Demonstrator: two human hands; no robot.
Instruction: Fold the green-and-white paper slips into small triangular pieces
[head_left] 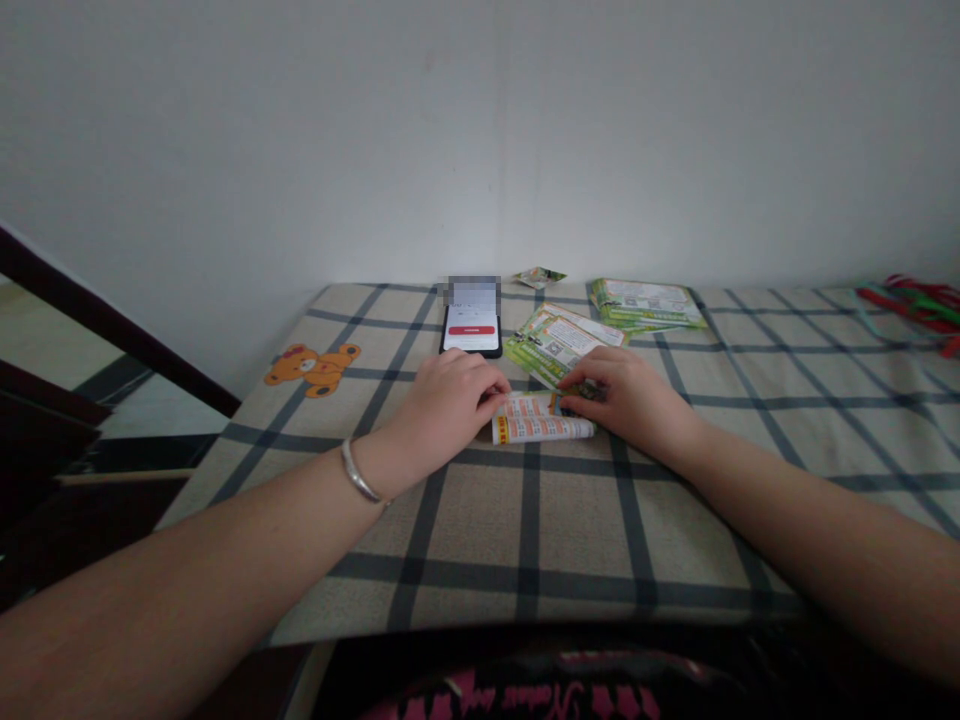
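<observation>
Between my hands, a printed paper leaflet [540,420] with an orange and white grid lies on the table, its near side curled or folded over. My left hand [459,392] pinches the leaflet's left far corner between thumb and fingers. At its right far corner, my right hand [619,395] closes thumb and fingertips on the paper. Just beyond the hands, several green and white leaflets [566,340] lie loosely overlapped, partly behind my right hand. A phone [471,330] with a lit screen rests behind my left hand.
A stack of similar leaflets [649,303] sits farther back on the right. A small folded paper piece [540,277] lies by the wall. An orange bear cutout [313,370] is at the left on the checked tablecloth [480,540]. Red and green items [919,305] lie far right.
</observation>
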